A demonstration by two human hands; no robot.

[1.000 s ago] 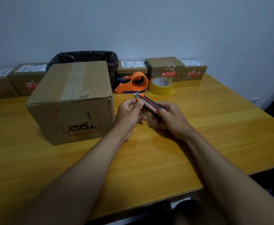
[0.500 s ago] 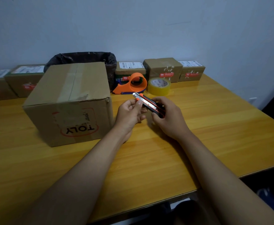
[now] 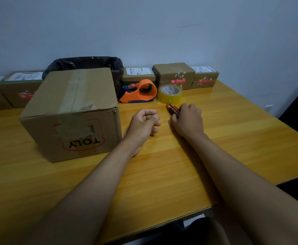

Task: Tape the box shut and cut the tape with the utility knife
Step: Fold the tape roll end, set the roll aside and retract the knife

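Head view over a yellow wooden table (image 3: 233, 138). The cardboard box (image 3: 72, 112) stands at left on the table, flaps down, with a strip of clear tape (image 3: 74, 91) running along its top seam and over the front face, where a red-ringed label reads upside down. The right hand (image 3: 188, 121) lies low on the table, fingers closed around the orange-and-black utility knife (image 3: 173, 110) — only the knife's far end shows past the knuckles, pointing toward the roll of yellowish tape (image 3: 170, 94). The left hand (image 3: 142, 123) is empty and loosely curled, fingers folded toward the palm, between the box and the right hand, touching neither. An orange tape dispenser (image 3: 141, 93) sits just beside the roll, to its left. Behind the box: a bin with a black liner (image 3: 86, 63) and a row of small parcels (image 3: 173, 75) along the wall.
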